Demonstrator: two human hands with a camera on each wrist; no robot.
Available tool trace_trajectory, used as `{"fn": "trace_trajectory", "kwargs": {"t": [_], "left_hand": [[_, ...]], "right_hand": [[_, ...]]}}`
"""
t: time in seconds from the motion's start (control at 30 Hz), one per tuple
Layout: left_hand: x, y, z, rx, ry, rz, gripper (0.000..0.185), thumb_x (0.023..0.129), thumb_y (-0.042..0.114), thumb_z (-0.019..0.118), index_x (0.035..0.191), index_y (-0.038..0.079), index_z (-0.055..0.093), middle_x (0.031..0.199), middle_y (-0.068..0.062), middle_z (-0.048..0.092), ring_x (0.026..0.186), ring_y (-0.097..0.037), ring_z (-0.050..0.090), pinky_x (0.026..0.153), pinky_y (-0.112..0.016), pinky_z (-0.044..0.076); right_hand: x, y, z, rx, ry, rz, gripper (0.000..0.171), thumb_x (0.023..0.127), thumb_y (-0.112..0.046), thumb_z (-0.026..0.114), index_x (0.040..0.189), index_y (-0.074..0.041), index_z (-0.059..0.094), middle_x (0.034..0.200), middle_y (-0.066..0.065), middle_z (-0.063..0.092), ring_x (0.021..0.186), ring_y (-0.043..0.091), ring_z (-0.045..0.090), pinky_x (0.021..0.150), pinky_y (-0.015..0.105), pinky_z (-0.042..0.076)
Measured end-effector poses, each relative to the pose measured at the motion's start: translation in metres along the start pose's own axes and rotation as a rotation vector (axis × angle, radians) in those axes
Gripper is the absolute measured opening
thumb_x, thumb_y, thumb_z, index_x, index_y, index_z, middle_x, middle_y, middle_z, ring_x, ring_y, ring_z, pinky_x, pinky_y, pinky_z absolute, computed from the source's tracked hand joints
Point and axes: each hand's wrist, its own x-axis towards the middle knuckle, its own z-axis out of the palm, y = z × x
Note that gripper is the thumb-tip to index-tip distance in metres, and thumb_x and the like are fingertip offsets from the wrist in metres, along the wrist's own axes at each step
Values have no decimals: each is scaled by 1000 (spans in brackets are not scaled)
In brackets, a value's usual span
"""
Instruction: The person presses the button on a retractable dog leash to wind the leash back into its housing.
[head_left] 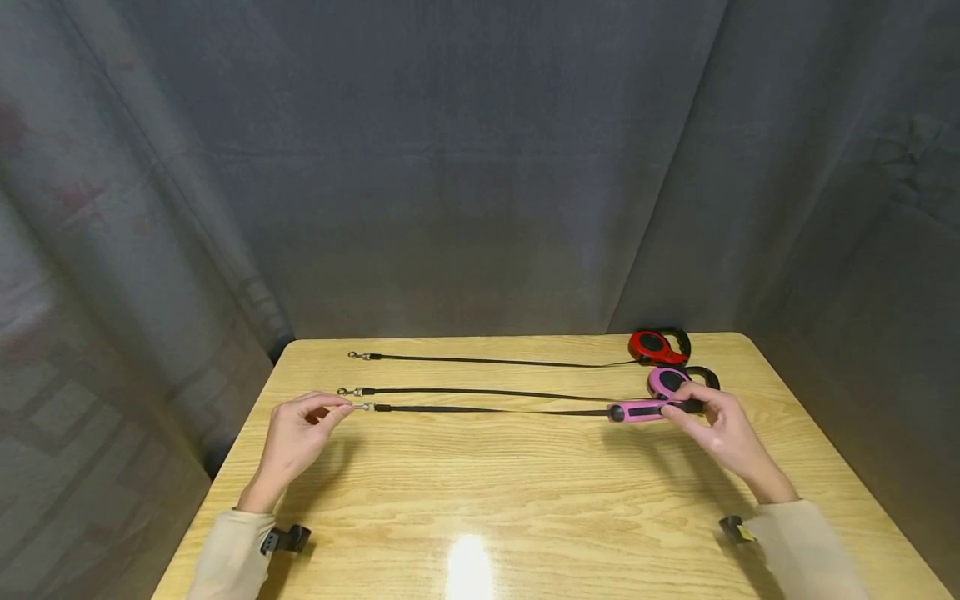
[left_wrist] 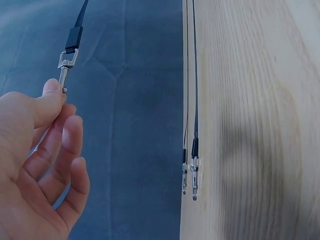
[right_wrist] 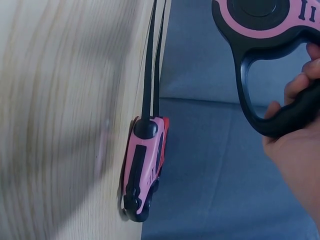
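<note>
Head view: left hand (head_left: 296, 437) pinches a metal clip (head_left: 364, 407); right hand (head_left: 718, 427) grips the glossy pink leash handle (head_left: 647, 410) on the wood-grain counter (head_left: 525, 500).

pink leash case (right_wrist: 265, 15) cropped, table (right_wrist: 55, 120) blurred

- My right hand (right_wrist: 295, 150) curls its fingers (right_wrist: 299, 84) round the black grip of a pink leash handle (right_wrist: 265, 30) at the upper right.
- A second pink leash handle (right_wrist: 142, 167) lies on the wooden table (right_wrist: 60, 100), with a red one (right_wrist: 164, 131) just behind it.
- Two black straps (right_wrist: 149, 65) run away along the table's edge.
</note>
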Motion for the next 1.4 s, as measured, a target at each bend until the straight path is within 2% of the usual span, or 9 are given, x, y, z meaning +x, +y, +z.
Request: {"fn": "trace_trajectory", "kwargs": {"t": [0.3,0.53,0.77,0.93,1.17,1.4], "left_hand": [[1,1,2,-20,-10,23,3,92,13,84,94,11,85,91,-3,81,69,2,62,66,-12,49],[0,2,6,-20,-14,39,4,93,14,84,93,10,84,91,-3,81,70,3,62,67,-12,49],[0,4,10,-29,-23,55,4,89,10,87,91,12,84,89,-1,80,69,2,62,65,-14,50],[-2,5,13,-31,-42,62,3,91,13,85,89,13,83,88,1,80,69,1,61,65,-15,50],[-3,6,16,-27,-65,67,4,91,13,85,88,15,83,90,3,80,69,1,62,65,-18,52],[-4,11,20,-30,-85,82,10,88,9,87,89,18,84,90,4,80,70,1,62,65,-21,54]], "right_hand": [[2,-3,5,-23,-17,25,18,89,11,74,97,-4,71,96,-20,66,94,0,57,86,13,44],[4,-4,11,-8,-57,12,14,92,4,76,92,-10,73,91,0,69,91,3,58,86,15,44],[7,-4,19,6,-79,-42,20,88,11,75,91,-9,72,89,-10,68,86,5,57,82,20,43],[7,-5,24,6,-92,-45,27,89,11,75,92,-15,72,87,-9,67,87,6,55,81,22,43],[7,-6,31,-2,-100,-52,27,88,11,75,91,-16,73,86,-10,65,86,6,54,80,23,42],[10,-8,39,-6,-133,-70,28,89,9,76,95,-18,74,90,-9,69,85,5,61,82,23,47]]}}
